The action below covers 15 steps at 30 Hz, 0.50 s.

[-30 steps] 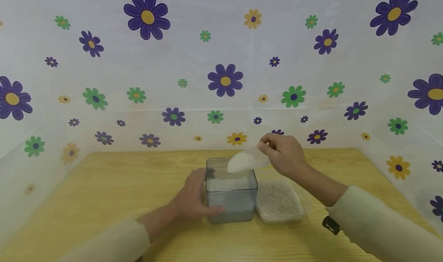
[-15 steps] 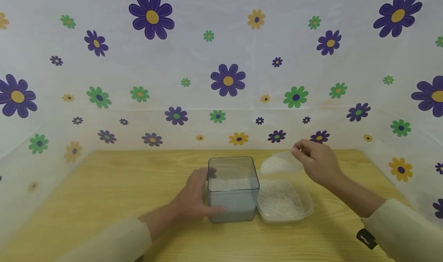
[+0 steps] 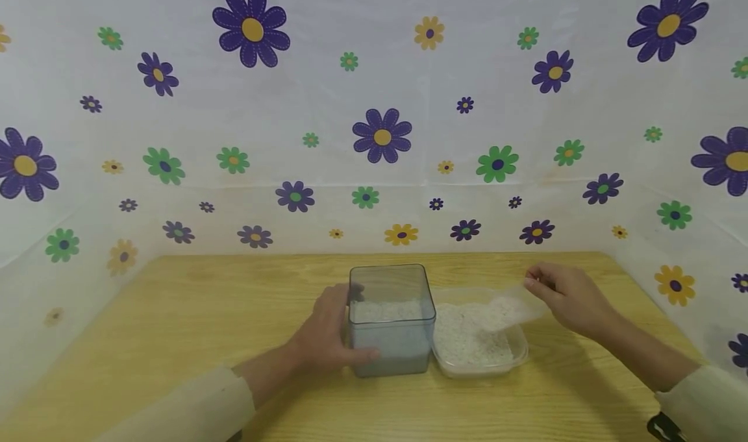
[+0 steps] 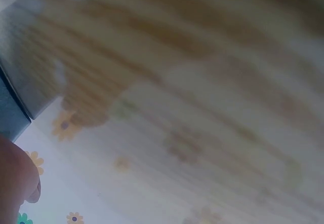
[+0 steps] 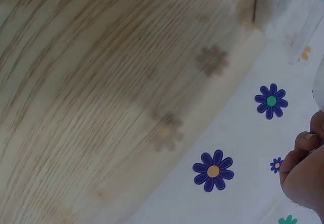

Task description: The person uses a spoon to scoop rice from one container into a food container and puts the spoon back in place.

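A square, see-through grey-blue container point(image 3: 393, 350) stands upright on the table, with pale grains inside. My left hand point(image 3: 324, 335) grips its left side, thumb across the front and fingers toward the back. Against its right side sits a low clear plastic box point(image 3: 480, 368) holding whitish, rice-like grains point(image 3: 467, 338). My right hand point(image 3: 575, 301) pinches the end of a translucent scoop point(image 3: 528, 304), tilted down into the box with its front edge at the grains. Only part of the left hand point(image 4: 17, 181) and of the right hand point(image 5: 306, 168) shows in the wrist views.
The wood-grain table point(image 3: 222, 312) extends to both sides of the containers. A white sheet point(image 3: 327, 104) printed with flowers hangs behind the table and along its left and right sides.
My right hand has carried the scoop from above the grey container rightward, then down into the clear box. The left hand and both containers stay in place.
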{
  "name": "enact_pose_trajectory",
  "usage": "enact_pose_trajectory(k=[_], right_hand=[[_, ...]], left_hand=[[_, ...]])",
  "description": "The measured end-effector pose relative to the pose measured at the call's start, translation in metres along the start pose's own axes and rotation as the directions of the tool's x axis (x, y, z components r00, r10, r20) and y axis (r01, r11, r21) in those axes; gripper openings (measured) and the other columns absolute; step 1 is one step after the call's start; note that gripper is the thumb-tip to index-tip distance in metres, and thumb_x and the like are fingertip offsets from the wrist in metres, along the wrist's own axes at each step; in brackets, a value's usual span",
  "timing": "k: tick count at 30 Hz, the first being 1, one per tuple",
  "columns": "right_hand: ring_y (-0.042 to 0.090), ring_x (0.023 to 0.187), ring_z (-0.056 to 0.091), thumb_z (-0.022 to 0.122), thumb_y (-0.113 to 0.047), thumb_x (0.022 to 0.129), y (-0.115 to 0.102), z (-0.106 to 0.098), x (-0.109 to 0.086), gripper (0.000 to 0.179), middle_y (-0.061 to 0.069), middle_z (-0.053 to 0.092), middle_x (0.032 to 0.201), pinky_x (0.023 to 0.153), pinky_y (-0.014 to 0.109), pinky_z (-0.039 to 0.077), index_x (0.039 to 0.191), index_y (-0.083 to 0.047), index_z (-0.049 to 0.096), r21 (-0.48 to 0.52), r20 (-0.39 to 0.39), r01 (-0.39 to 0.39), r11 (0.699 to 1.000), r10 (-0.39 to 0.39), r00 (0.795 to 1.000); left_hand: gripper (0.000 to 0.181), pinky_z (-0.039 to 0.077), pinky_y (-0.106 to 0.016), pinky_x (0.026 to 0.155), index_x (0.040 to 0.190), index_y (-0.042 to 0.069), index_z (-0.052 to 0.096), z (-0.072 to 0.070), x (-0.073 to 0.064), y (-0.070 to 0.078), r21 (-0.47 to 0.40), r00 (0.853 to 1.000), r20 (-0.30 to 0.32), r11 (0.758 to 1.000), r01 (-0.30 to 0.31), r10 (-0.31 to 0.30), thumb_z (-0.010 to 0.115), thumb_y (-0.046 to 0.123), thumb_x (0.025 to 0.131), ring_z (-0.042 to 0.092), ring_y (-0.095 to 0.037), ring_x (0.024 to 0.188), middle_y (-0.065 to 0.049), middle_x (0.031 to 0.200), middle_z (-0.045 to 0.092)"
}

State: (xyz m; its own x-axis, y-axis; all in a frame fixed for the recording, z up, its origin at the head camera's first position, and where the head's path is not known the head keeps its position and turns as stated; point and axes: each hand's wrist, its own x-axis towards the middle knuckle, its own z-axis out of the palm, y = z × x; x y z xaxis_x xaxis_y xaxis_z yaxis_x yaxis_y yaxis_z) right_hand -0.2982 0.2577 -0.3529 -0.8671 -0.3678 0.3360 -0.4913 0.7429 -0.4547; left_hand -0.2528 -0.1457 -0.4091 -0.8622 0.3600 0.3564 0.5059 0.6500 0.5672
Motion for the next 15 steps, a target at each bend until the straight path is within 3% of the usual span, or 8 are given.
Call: enact_pose_trajectory(k=[5,7,10,12,15], right_hand=[[0.005,0.057,0.035,0.056,-0.015,0.102,0.0068,-0.0035,-0.0011,0.014,-0.006,0.045,0.065,0.052,0.025,0.032,0.090,-0.010,0.062,-0.057,-0.034,0.059,0.997,-0.061,0.998],[0.004,0.055,0.034,0.057,-0.013,0.102,0.0081,-0.0047,-0.0009,0.015,-0.007,0.042,0.062,0.063,0.029,0.035,0.088,-0.011,0.062,-0.081,-0.039,0.083,0.993,-0.086,0.996],[0.005,0.057,0.037,0.059,-0.012,0.100,0.0088,-0.0053,-0.0008,0.013,-0.009,0.044,0.061,0.084,0.045,0.036,0.088,-0.012,0.063,-0.121,-0.042,0.108,0.987,-0.114,0.993],[0.007,0.061,0.042,0.059,-0.012,0.100,0.0080,-0.0052,-0.0010,0.011,-0.009,0.049,0.064,0.090,0.056,0.029,0.090,-0.012,0.064,-0.149,-0.033,0.111,0.983,-0.117,0.993],[0.010,0.069,0.049,0.063,-0.013,0.098,0.0066,-0.0043,-0.0018,0.007,-0.009,0.058,0.072,0.093,0.061,0.029,0.092,-0.010,0.066,-0.211,-0.050,0.152,0.966,-0.166,0.985]], left_hand=[[0.095,0.036,-0.053,0.102,0.141,0.006,0.041,-0.0010,0.0005,-0.0012,0.003,1.000,0.001,1.000,-0.002,0.002,0.083,0.053,0.070,0.045,-0.022,0.119,-0.008,0.131,0.053],[0.095,0.037,-0.053,0.103,0.141,0.007,0.041,-0.0008,0.0007,-0.0022,0.007,1.000,0.004,1.000,-0.001,0.001,0.083,0.054,0.070,0.046,-0.022,0.120,-0.007,0.131,0.053],[0.095,0.037,-0.053,0.103,0.141,0.007,0.041,-0.0010,0.0012,-0.0030,0.012,1.000,0.003,1.000,-0.002,0.002,0.083,0.055,0.070,0.046,-0.022,0.120,-0.007,0.131,0.053],[0.095,0.037,-0.053,0.103,0.141,0.007,0.041,-0.0014,0.0007,-0.0031,0.013,1.000,0.007,1.000,0.007,-0.007,0.082,0.056,0.070,0.045,-0.022,0.120,-0.006,0.131,0.053],[0.096,0.037,-0.052,0.103,0.142,0.007,0.041,-0.0017,0.0000,-0.0036,0.009,1.000,0.013,1.000,0.020,-0.020,0.083,0.055,0.070,0.045,-0.021,0.120,-0.006,0.131,0.052]])
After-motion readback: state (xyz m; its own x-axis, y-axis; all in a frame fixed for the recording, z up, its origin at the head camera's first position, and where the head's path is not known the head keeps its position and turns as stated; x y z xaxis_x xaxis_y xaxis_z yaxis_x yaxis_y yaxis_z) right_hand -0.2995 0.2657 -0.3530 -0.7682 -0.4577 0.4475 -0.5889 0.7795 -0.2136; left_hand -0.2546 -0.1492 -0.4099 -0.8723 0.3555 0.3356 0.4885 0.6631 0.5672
